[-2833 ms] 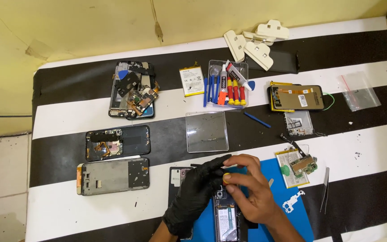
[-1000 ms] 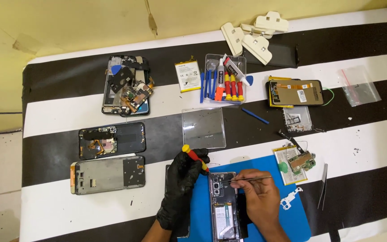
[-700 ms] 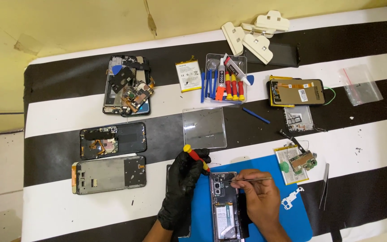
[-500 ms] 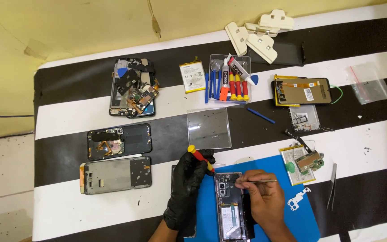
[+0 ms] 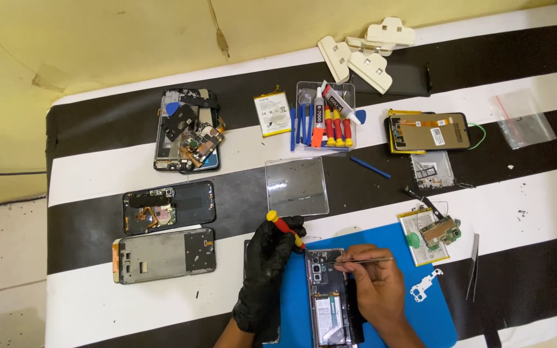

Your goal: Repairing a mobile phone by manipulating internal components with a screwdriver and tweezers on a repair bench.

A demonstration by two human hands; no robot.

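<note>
Far left of the striped black-and-white table (image 5: pixel 98 180), two stripped grey phone frames (image 5: pixel 166 235) lie untouched. At centre, the left hand (image 5: pixel 269 277), in a black glove, has its fingers wrapped round a red-and-yellow screwdriver (image 5: pixel 285 231), tip angled down at the top corner of the opened phone with exposed battery (image 5: pixel 329 296) on the blue rubber mat (image 5: pixel 414 316). The bare right hand (image 5: pixel 372 287) pinches thin metal tweezers (image 5: pixel 362 261) over the camera area. Judged step: freeing a small part or screw. Next move calls for steady, fine placement.
</note>
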